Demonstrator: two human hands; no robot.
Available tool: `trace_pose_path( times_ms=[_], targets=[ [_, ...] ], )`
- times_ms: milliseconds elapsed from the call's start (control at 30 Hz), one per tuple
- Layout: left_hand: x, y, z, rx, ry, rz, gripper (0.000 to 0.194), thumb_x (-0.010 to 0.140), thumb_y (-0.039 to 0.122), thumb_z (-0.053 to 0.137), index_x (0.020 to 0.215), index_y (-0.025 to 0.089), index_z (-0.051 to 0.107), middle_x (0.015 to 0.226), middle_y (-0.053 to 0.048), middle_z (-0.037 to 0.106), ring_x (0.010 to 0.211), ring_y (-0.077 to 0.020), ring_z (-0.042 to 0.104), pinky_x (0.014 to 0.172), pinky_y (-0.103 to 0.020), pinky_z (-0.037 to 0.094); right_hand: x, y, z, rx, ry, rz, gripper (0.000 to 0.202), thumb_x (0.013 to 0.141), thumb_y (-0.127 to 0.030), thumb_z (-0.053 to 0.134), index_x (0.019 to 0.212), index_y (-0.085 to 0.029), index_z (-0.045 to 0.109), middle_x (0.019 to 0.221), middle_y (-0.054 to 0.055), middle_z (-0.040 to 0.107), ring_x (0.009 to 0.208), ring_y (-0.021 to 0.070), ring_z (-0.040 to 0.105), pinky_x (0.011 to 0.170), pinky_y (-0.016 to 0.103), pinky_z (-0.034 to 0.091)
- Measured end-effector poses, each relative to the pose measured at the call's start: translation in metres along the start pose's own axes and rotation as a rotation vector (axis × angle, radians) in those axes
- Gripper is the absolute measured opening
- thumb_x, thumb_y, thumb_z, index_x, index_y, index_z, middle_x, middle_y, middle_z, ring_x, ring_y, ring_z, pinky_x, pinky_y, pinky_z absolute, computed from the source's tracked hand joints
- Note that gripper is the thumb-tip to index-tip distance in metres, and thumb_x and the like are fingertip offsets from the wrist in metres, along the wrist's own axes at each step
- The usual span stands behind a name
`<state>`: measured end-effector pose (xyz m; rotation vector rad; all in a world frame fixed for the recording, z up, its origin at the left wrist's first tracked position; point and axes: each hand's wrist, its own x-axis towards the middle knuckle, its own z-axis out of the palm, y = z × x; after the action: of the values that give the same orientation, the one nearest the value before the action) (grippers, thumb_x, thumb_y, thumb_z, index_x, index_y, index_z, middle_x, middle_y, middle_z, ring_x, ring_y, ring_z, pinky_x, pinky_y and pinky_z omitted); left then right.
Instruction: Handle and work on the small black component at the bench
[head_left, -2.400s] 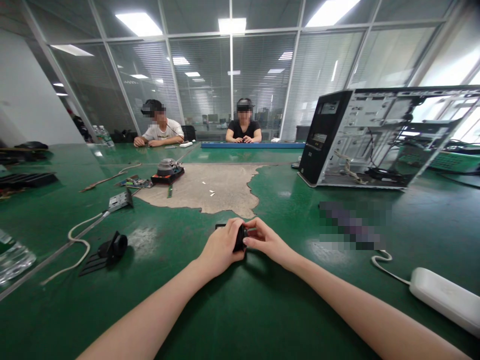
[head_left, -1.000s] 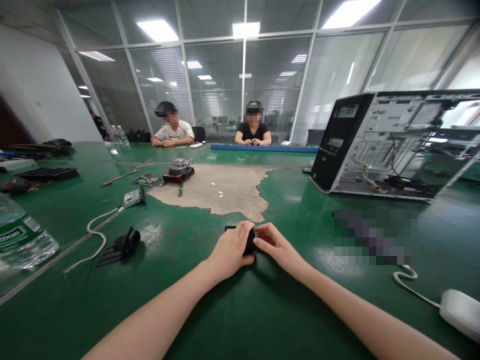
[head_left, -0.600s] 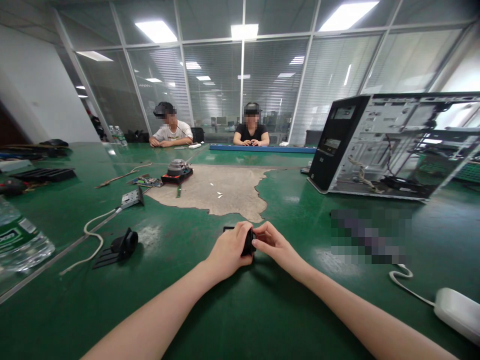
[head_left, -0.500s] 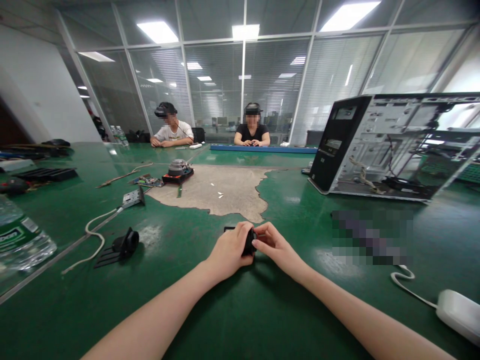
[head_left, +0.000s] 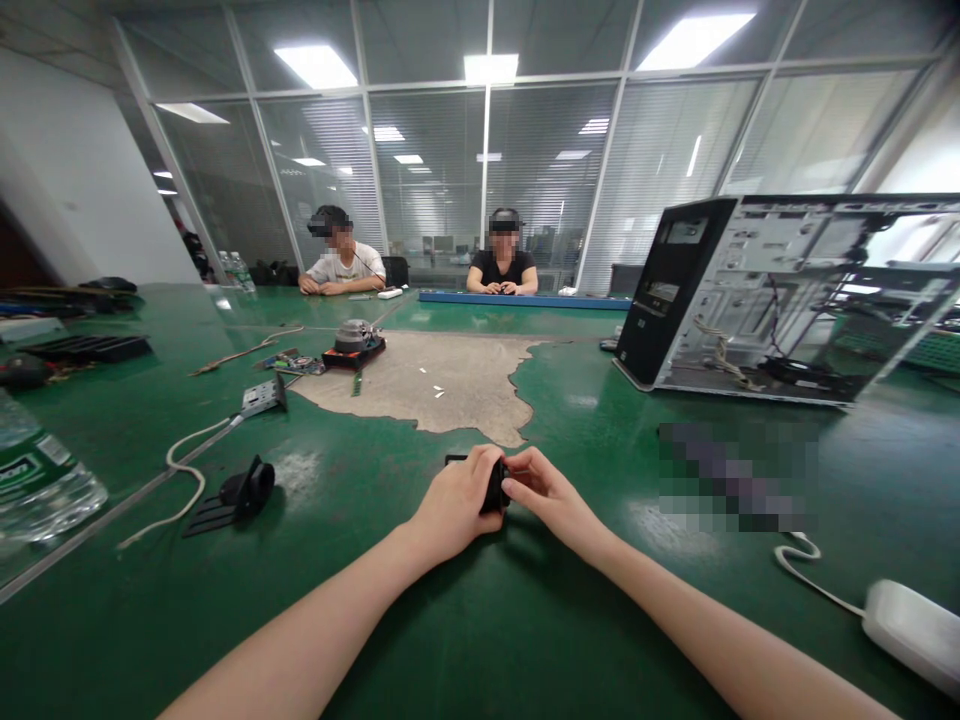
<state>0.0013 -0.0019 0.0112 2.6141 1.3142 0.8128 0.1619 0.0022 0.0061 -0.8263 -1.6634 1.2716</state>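
Observation:
A small black plastic part (head_left: 494, 488) is held between my two hands just above the green table (head_left: 465, 640). My left hand (head_left: 466, 492) wraps round its left side, fingers over the top and thumb below. My right hand (head_left: 541, 487) pinches its right edge between thumb and fingertips. Most of the part is hidden by my fingers, so its exact kind does not show. Off to the left lies another black plastic piece (head_left: 251, 485) with a round collar and flat prongs.
An opened computer case (head_left: 675, 300) stands at the right. A water bottle (head_left: 45, 480) is at the left edge, a metal bracket (head_left: 262, 397) behind it. A drive-like unit (head_left: 356, 345) sits on the bare patch (head_left: 450, 375). A white adapter (head_left: 911, 630) lies right. Two people sit opposite.
Both hands keep the same grip on the black part, with hardly any finger motion. The whole view has shifted very slightly.

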Motion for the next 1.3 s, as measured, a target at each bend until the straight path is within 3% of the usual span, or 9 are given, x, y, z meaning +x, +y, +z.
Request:
trace_pose_path(
  times_ms=[200,467,733,900,1100,1300],
  targets=[
    [0.001,0.0,0.0,0.008,-0.008,-0.001,0.057,0.064,0.019,0.058,0.113,0.021,0.029,0.113,-0.007,0.044,0.09,-0.0232,0.052,0.074,-0.036,0.044,0.001,0.001,-0.001,-0.034,0.079,0.042,0.028,0.07,-0.029,0.061,0.093,-0.02,0.047,0.089,0.002,0.057,0.086,0.0156,0.055,0.08,0.033,0.044],
    [0.001,-0.001,0.001,0.013,0.006,-0.006,0.059,0.064,0.022,0.059,0.114,0.021,0.028,0.113,-0.007,0.044,0.089,-0.0234,0.052,0.075,-0.037,0.044,-0.001,-0.006,-0.028,-0.079,0.305,0.161,0.029,0.065,-0.031,0.064,0.09,-0.017,0.055,0.09,0.005,0.061,0.083,0.0165,0.057,0.08,0.033,0.043],
    [-0.001,-0.001,0.005,0.017,0.042,0.011,0.056,0.066,0.02,0.057,0.114,0.021,0.027,0.111,-0.008,0.044,0.093,-0.024,0.052,0.075,-0.038,0.044,0.007,0.002,0.001,-0.022,0.088,0.149,0.028,0.064,-0.031,0.065,0.086,-0.017,0.056,0.085,0.004,0.063,0.076,0.0165,0.06,0.073,0.033,0.047],
    [-0.001,-0.002,0.004,0.013,0.022,0.029,0.058,0.065,0.019,0.058,0.114,0.021,0.027,0.113,-0.007,0.043,0.093,-0.0239,0.052,0.074,-0.037,0.045,0.006,0.004,0.001,-0.062,0.079,0.092,0.024,0.065,-0.029,0.064,0.082,-0.018,0.052,0.082,0.001,0.06,0.072,0.0141,0.059,0.07,0.031,0.047],
    [-0.001,-0.003,0.002,0.017,-0.001,0.024,0.061,0.061,0.016,0.06,0.112,0.02,0.028,0.113,-0.007,0.043,0.09,-0.0238,0.052,0.073,-0.037,0.045,-0.003,0.001,0.005,-0.098,0.07,0.01,0.023,0.068,-0.027,0.062,0.085,-0.021,0.046,0.085,-0.001,0.056,0.083,0.0146,0.056,0.072,0.028,0.047],
    [-0.001,-0.004,0.002,-0.013,0.003,0.04,0.059,0.063,0.018,0.06,0.113,0.02,0.028,0.114,-0.008,0.043,0.096,-0.0245,0.05,0.076,-0.037,0.044,0.001,0.004,0.005,-0.089,0.079,0.027,0.017,0.077,-0.034,0.052,0.086,-0.02,0.047,0.083,0.0,0.056,0.078,0.0132,0.055,0.071,0.029,0.046]
  ],
)
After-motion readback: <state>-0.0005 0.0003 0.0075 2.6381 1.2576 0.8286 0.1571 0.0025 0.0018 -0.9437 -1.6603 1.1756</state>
